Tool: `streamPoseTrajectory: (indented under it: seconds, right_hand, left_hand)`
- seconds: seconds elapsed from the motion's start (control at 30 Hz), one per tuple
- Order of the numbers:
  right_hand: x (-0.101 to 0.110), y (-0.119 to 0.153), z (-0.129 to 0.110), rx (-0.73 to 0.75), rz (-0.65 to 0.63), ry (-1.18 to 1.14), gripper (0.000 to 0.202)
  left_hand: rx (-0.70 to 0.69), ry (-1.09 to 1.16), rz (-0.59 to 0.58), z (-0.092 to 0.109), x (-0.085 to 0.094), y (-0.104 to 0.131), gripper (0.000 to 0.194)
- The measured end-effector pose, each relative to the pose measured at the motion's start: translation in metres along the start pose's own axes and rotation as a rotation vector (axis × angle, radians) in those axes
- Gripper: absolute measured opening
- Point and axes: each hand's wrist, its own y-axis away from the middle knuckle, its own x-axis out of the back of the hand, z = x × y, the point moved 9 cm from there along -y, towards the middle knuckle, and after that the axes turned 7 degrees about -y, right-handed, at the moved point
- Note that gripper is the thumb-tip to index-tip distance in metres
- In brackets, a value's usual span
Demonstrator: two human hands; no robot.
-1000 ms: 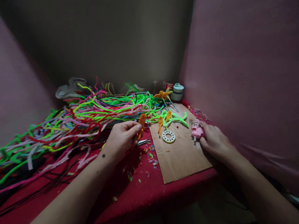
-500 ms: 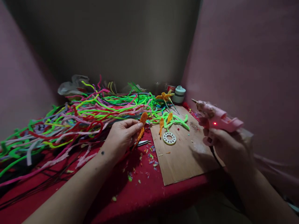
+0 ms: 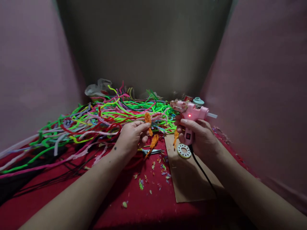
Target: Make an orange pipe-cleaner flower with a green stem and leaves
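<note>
My left hand point(image 3: 134, 135) pinches a fuzzy orange pipe-cleaner piece point(image 3: 148, 118), flattened like a petal, between thumb and forefinger. Just below the fingers is a second orange piece point(image 3: 153, 142); whether it hangs from the hand or lies apart, I cannot tell. My right hand point(image 3: 202, 135) grips a pink hot glue gun point(image 3: 195, 111) by its handle. Its nozzle end points left toward the orange piece, its red light is lit, and a clear glue stick point(image 3: 212, 115) sticks out of the back. The black cord point(image 3: 201, 169) runs down over the board.
Many coloured pipe cleaners point(image 3: 134, 111) heap across the back and left of the red cloth point(image 3: 134, 204). Scissors point(image 3: 153, 151) lie near my left hand, with fluff scraps in front. A white ring with holes point(image 3: 184, 151) and another orange piece point(image 3: 176, 138) rest on a board point(image 3: 189, 185).
My right hand has brought the glue gun left, close to my left hand. The orange pieces at the left hand have turned and spread apart. The view has shifted a little to the right.
</note>
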Motion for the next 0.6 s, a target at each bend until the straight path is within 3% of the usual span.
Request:
streamPoseTrajectory:
  seconds: [0.1,0.2,0.33,0.6]
  right_hand:
    - [0.000,0.001,0.024,-0.103,-0.041,-0.065,0.015]
    - [0.008,0.010,0.033,-0.070,-0.059,0.076,0.015]
    - [0.009,0.018,0.033,-0.008,-0.126,0.224,0.017]
    - [0.011,0.015,0.032,-0.018,-0.116,0.257,0.018]
  left_hand:
    - [0.044,-0.019,0.009,-0.003,0.001,0.000,0.022]
    - [0.048,-0.025,0.021,-0.005,0.001,-0.001,0.022]
    - [0.040,-0.017,0.001,-0.007,-0.003,-0.002,0.023]
    - [0.072,-0.087,-0.030,-0.008,-0.010,0.001,0.020]
